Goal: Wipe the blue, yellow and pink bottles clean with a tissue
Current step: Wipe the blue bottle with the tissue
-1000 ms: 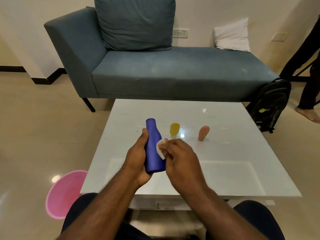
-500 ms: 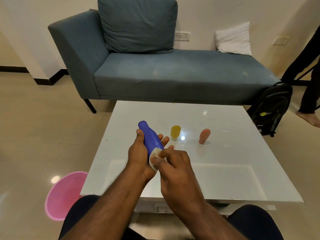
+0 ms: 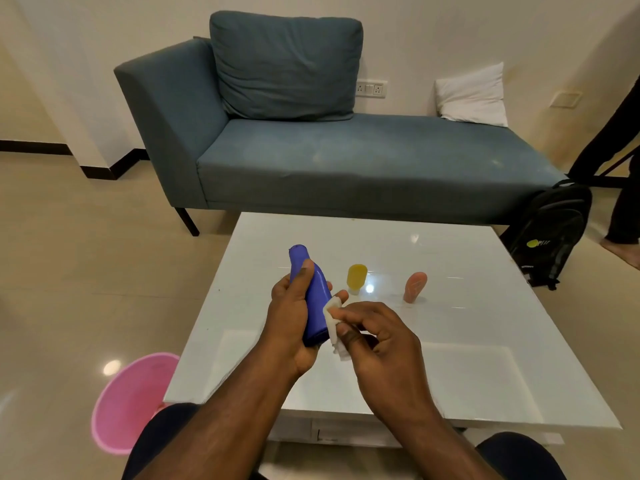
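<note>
While left hand [image 3: 289, 320] grips slim blue plastic bottle [image 3: 314, 299] at frame centre, neck tilted toward upper left, held above glossy white worktop [image 3: 450, 358]. Right hand [image 3: 377, 337] pinches folded white tissue [image 3: 333, 323] against bottle's lower right side. Small yellow bottle [image 3: 356, 277] and small pink bottle [image 3: 414, 286] stand upright on worktop right of centre, apart from each other. Round pink plastic bin [image 3: 130, 400] on floor, lower left.
</note>
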The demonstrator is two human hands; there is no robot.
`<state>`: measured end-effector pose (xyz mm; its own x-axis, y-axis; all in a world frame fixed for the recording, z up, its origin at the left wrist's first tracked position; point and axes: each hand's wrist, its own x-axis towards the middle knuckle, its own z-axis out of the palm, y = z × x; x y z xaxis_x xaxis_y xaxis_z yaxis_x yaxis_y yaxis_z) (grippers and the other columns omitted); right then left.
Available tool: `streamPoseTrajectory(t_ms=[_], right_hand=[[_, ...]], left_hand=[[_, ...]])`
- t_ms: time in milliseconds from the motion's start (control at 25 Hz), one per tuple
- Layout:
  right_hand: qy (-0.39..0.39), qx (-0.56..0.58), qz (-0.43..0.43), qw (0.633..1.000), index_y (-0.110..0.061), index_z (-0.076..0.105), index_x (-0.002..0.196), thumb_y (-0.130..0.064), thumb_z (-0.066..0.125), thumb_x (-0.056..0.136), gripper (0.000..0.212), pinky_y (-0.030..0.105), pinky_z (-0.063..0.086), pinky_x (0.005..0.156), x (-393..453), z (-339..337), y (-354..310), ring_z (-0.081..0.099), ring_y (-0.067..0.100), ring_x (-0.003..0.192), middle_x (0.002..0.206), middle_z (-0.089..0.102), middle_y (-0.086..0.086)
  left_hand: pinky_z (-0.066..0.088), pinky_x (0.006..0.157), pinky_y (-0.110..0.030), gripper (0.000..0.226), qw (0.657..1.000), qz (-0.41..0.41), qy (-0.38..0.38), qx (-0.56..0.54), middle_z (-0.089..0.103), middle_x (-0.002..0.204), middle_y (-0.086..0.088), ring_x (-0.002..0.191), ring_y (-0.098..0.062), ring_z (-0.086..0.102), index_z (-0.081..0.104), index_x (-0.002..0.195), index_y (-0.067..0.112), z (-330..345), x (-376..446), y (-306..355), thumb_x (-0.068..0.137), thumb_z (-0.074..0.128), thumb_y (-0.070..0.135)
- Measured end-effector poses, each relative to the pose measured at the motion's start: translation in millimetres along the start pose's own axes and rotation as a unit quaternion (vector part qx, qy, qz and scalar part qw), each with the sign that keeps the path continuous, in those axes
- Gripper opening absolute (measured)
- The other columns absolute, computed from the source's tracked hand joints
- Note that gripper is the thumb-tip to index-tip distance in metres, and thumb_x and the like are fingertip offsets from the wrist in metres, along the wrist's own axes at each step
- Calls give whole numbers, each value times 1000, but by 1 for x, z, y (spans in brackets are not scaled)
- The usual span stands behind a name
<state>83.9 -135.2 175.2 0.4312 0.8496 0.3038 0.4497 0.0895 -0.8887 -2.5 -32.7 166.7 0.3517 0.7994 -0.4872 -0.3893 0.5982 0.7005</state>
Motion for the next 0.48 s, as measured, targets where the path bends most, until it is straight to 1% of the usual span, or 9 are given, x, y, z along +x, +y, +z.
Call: streamPoseTrajectory(t_ms=[80,120,160,240,320,360,440,480], right_hand=[[-13,8,2,1000,-41,66,93,-14,65,87,28,12,49,75,3,0,-6,60,2,95,94,64,-21],[-16,2,-1,1000,-43,65,92,-16,64,87,27,11,48,75,6,0,-9,60,0,95,92,64,-22],[-14,-3,-3,1000,-42,64,92,-20,62,88,22,9,47,74,11,1,-12,59,-2,93,91,63,-22],[2,-3,15,1000,-34,65,93,-31,56,88,10,5,45,71,24,2,-16,57,-7,91,91,59,-23],[15,-9,23,1000,-26,67,97,-39,51,85,23,2,44,69,31,4,-18,56,-9,91,93,57,-24],[13,-17,17,1000,-24,67,99,-38,52,86,24,2,44,70,28,4,-18,55,-9,91,93,57,-24],[-3,-35,-6,999,-24,67,100,-30,56,89,17,4,44,74,12,7,-16,55,-6,94,94,58,-21],[-9,-42,-21,999,-25,67,102,-27,58,89,16,5,45,77,2,8,-16,55,-4,96,96,60,-19]], left_hand=[[59,68,-39,56,1000,-8,-8,8,71,94,-11,79,-25,70,58,128,16,-1,-3,0,85,68,51],[59,65,-38,57,1000,-15,-22,12,71,89,-10,74,-23,70,60,126,15,0,-7,-2,84,67,52],[58,64,-37,58,999,-21,-40,16,72,87,-10,73,-23,71,61,126,14,1,-11,-5,83,66,53],[60,64,-39,61,997,-24,-63,24,75,92,-12,79,-26,74,63,123,16,3,-16,-12,77,63,56],[61,65,-40,58,997,-18,-67,30,77,94,-12,84,-27,75,65,119,19,4,-18,-16,77,59,57],[61,64,-39,56,997,-20,-66,24,77,91,-12,81,-27,74,66,118,17,4,-17,-14,80,59,57],[60,62,-35,53,997,-34,-63,-11,74,79,-12,67,-24,72,66,117,12,1,-15,-9,85,59,54],[60,61,-34,54,997,-37,-57,-23,73,75,-11,62,-22,70,66,117,10,-1,-13,-7,84,61,53]])
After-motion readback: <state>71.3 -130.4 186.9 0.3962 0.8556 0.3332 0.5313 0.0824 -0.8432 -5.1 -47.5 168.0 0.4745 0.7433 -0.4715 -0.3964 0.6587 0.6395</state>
